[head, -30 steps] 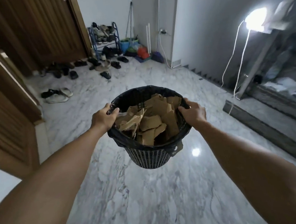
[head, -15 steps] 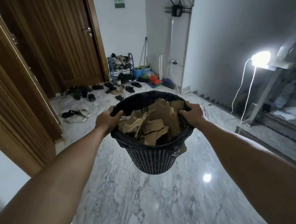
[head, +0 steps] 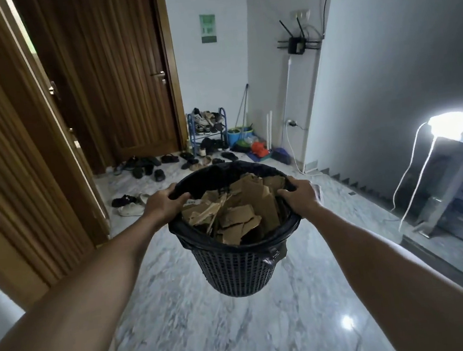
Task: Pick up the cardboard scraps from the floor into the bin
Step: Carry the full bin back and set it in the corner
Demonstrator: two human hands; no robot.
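A black mesh bin (head: 238,269) lined with a black bag hangs in the air in front of me, above the marble floor. Several brown cardboard scraps (head: 237,212) fill it to near the rim. My left hand (head: 163,204) grips the rim on its left side, fingers curled over the edge. My right hand (head: 298,195) grips the rim on its right side. No scraps show on the visible floor.
Wooden doors (head: 117,81) stand at the left. Several shoes (head: 149,166) and a blue shoe rack (head: 208,126) lie ahead by the far wall, with buckets and brooms (head: 244,134). A bright lamp (head: 445,124) with white cables stands at the right beside a dark step (head: 461,254).
My view has tilted upward and the bin has stayed held in both hands, rising slightly; more of the doors and far wall show now.
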